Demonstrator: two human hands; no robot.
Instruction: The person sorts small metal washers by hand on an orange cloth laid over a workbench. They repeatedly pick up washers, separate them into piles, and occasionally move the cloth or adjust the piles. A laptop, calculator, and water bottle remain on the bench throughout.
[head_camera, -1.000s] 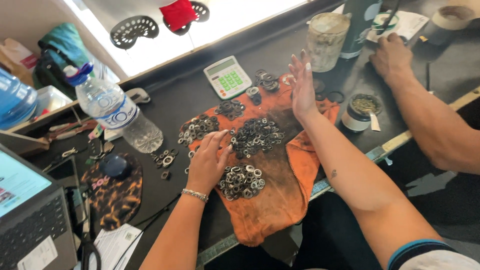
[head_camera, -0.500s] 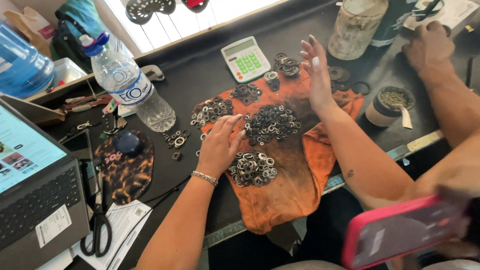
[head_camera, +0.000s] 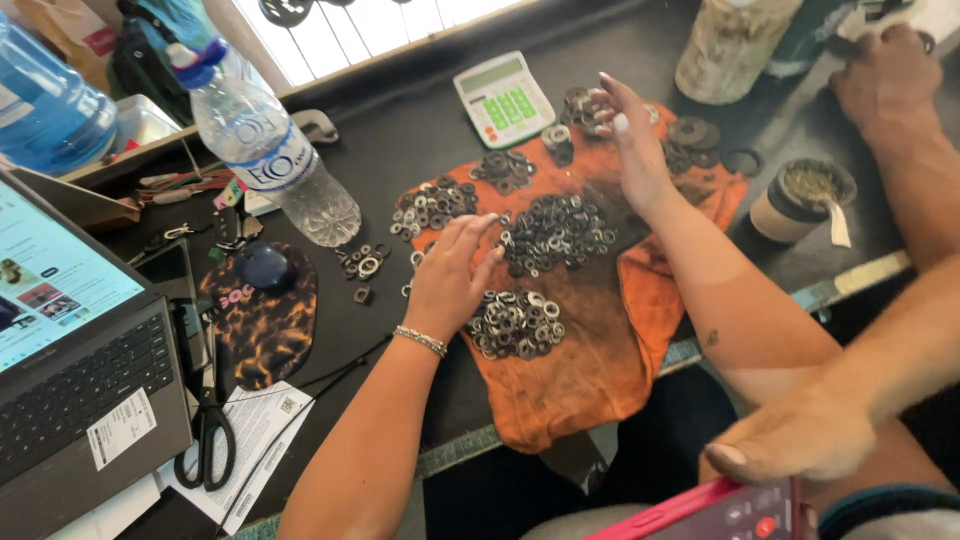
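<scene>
An orange cloth (head_camera: 590, 370) lies on the dark bench with several piles of metal washers on it. My left hand (head_camera: 450, 280), with a bracelet at the wrist, rests palm down between a near pile of light washers (head_camera: 515, 322) and a middle pile of dark washers (head_camera: 560, 232). Its fingertips touch loose washers and grip nothing. My right hand (head_camera: 630, 140) hovers with fingers spread over the cloth's far side, next to small stacks of washers (head_camera: 580, 105). Another pile (head_camera: 435, 205) lies at the cloth's left edge.
A calculator (head_camera: 503, 98), a plastic water bottle (head_camera: 275, 160), a laptop (head_camera: 70, 340), scissors (head_camera: 205, 440) and a mouse (head_camera: 262, 266) on a patterned pad sit to the left. Another person's hand (head_camera: 885, 75) rests far right; another hand (head_camera: 790, 440) holds a pink phone (head_camera: 720, 510). A small cup (head_camera: 805, 200) stands right.
My left hand has slid slightly toward the middle pile. My right hand stays raised over the far stacks. Another person's hand with a pink phone has come in at the lower right.
</scene>
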